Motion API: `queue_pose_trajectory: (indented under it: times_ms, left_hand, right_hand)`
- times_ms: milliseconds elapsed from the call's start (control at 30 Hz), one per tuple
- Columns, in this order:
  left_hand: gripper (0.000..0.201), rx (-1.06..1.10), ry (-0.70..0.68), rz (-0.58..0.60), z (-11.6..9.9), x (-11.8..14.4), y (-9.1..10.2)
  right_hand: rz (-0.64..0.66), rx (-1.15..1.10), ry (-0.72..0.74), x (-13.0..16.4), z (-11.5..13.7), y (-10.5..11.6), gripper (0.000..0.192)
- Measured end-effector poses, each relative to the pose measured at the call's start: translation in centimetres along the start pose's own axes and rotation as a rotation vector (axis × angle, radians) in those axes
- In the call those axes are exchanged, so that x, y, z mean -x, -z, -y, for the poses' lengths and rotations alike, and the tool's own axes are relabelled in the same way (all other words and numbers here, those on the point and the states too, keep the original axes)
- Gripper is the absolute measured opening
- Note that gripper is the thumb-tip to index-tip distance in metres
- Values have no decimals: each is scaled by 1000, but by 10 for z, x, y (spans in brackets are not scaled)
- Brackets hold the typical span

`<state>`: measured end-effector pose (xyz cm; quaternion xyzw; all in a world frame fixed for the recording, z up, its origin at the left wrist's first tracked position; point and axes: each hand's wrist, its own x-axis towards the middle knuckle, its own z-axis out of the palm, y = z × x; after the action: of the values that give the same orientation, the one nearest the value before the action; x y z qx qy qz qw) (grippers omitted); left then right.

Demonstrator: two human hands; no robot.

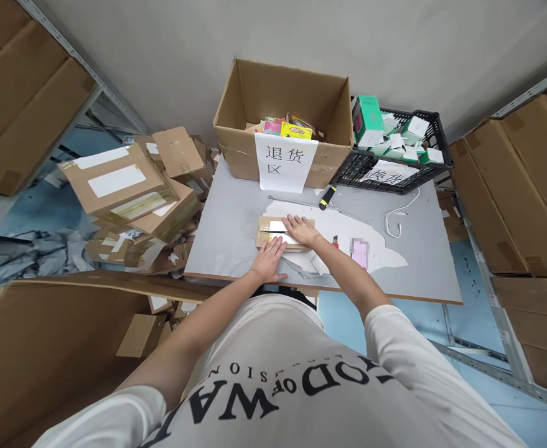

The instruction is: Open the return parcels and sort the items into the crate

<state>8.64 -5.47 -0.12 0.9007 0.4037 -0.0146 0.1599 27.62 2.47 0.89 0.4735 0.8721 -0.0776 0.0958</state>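
Observation:
A small brown cardboard box [263, 238] with a white label lies on the grey table in front of me. My left hand [268, 260] rests at its near edge, fingers stretched out over the label's lower part. Across the top of the box my right hand [301, 230] lies flat with its fingers extended. Neither hand is wrapped around anything. Close by on the right are a red box cutter [335, 241] and a pink card-like item [359, 254], partly blurred. Beyond the box lies a black and yellow handle [328, 197].
At the table's back stand a large open carton [236, 152] with a paper sign and a black crate [445, 134] of green-white boxes. A white cable [386, 224] lies at right. Piled cartons [119, 180] crowd the left; a big open box [44, 336] stands near my left arm.

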Motion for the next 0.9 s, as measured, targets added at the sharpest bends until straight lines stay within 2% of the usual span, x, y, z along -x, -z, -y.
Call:
queue_pose_trajectory:
  times_ms: [267,367,500,633,767,900]
  left_hand:
    - [111,6,-5,2,3,-1,-1]
    - [112,10,-17,-1,4,1,-3]
    - [112,16,-59,-3,5,5,-6]
    - [112,24,-81,4,8,7,-7]
    - [110,21,-126,13,15,7,-5]
    - [106,16,-177,36,21,9,-3]
  right_hand:
    - [102,20,37,-8,-6,20,41]
    - [123,4,5,-8,-7,31,36]
    - [146,-53,-97,-13,-13,46,33]
    - [102,-56,-181,-18,-22,53,39]
    - [39,-77,-375,-19,-27,46,50]
    - [14,-165,-558,-19,-34,26,61]
